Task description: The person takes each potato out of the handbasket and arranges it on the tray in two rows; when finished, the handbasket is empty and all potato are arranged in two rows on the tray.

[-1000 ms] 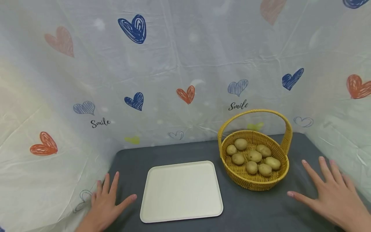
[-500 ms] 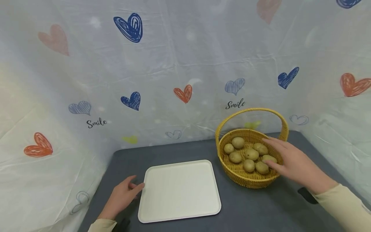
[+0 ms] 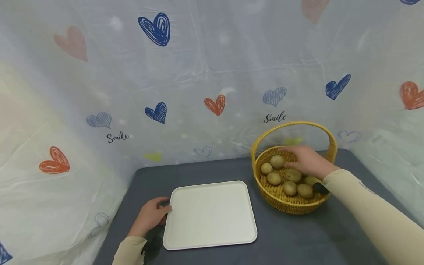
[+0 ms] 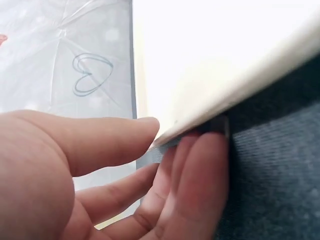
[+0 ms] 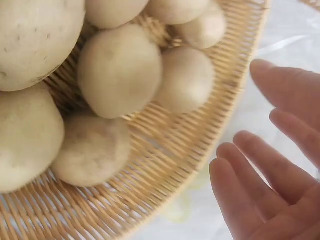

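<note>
At the left edge of the white rectangular tray point(image 3: 210, 217), my left hand point(image 3: 149, 215) pinches the rim. Its thumb lies at the rim and the fingers reach beneath, as the left wrist view shows with the tray point(image 4: 200, 55) close up. Over the back right of a yellow wicker basket point(image 3: 291, 208) my right hand point(image 3: 306, 160) hovers with nothing in it. Several potatoes point(image 3: 293, 175) lie inside the basket, some hidden by the hand and wrist. In the right wrist view the fingers of my right hand point(image 5: 280, 190) are apart from the potatoes point(image 5: 120, 70).
A dark grey table point(image 3: 198, 169) carries the tray and the basket. The basket's tall arched handle point(image 3: 294, 124) rises over the potatoes. White curtains point(image 3: 185, 66) printed with hearts stand behind and at both sides.
From spread above the table, my left hand has moved right to the tray's edge and taken hold. My right hand has swung left and forward, over the basket. Tray and basket stay put.
</note>
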A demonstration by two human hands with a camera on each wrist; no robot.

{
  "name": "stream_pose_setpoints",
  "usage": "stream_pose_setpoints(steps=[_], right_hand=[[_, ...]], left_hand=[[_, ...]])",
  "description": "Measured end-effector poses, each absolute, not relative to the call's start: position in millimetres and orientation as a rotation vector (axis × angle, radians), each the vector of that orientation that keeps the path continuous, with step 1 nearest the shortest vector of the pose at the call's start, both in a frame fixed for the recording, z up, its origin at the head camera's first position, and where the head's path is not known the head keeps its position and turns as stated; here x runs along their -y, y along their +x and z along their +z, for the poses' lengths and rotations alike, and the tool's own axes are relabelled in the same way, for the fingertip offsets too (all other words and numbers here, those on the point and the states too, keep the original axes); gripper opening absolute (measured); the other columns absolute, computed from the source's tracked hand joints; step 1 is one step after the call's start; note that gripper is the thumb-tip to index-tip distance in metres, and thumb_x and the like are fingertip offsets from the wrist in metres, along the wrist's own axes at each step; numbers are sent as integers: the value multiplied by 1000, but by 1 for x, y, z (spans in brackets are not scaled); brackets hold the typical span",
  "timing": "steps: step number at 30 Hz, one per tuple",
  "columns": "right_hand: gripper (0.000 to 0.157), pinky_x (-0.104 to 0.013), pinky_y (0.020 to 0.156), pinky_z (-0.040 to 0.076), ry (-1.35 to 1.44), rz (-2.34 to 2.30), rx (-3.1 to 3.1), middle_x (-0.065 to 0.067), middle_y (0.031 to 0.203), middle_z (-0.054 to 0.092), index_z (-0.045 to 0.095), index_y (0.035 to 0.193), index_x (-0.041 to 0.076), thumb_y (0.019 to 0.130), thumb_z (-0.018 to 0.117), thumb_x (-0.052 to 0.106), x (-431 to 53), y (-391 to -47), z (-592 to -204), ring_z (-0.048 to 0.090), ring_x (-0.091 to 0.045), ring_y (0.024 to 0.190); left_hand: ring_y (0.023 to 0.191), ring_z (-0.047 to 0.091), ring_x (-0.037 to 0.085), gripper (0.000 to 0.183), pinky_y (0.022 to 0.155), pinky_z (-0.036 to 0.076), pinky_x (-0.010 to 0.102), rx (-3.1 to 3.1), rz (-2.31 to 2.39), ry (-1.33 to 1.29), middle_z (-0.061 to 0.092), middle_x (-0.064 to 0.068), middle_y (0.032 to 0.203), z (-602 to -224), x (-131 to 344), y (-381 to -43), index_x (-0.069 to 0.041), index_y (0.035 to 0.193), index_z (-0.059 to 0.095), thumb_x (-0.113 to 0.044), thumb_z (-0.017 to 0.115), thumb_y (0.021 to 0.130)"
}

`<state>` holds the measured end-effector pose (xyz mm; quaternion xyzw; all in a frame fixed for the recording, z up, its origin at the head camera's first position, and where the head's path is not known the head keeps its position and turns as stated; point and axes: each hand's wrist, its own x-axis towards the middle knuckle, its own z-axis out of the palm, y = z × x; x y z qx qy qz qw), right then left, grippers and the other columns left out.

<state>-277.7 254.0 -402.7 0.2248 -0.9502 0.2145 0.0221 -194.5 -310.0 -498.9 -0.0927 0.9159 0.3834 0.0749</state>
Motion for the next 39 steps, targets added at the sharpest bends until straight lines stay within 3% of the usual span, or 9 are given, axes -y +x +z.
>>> stream_pose_setpoints(steps=[10,20,39], right_hand=[[50,-62,99,56,631,771,3041,-24,142,68,66,148,7,99,74,9,-258,-298,-428,67,-45,122],[48,-69,114,45,599,846,3030,-20,145,68,69,144,9,97,78,14,-253,-315,-437,57,-51,139],[58,-65,105,52,527,871,3098,-24,142,68,71,141,5,86,88,11,-240,-328,-436,61,-51,131]], left_hand=[[72,76,21,56,65,66,41,-2650,1220,-348,71,16,97,-499,309,-195,1,150,59,-27,73,103],[73,77,22,60,64,66,41,-2595,1252,-374,72,16,98,-494,309,-198,-2,152,58,-23,77,100],[70,75,25,64,62,65,41,-2510,1311,-349,70,16,92,-485,314,-207,-6,152,57,-13,82,94]])
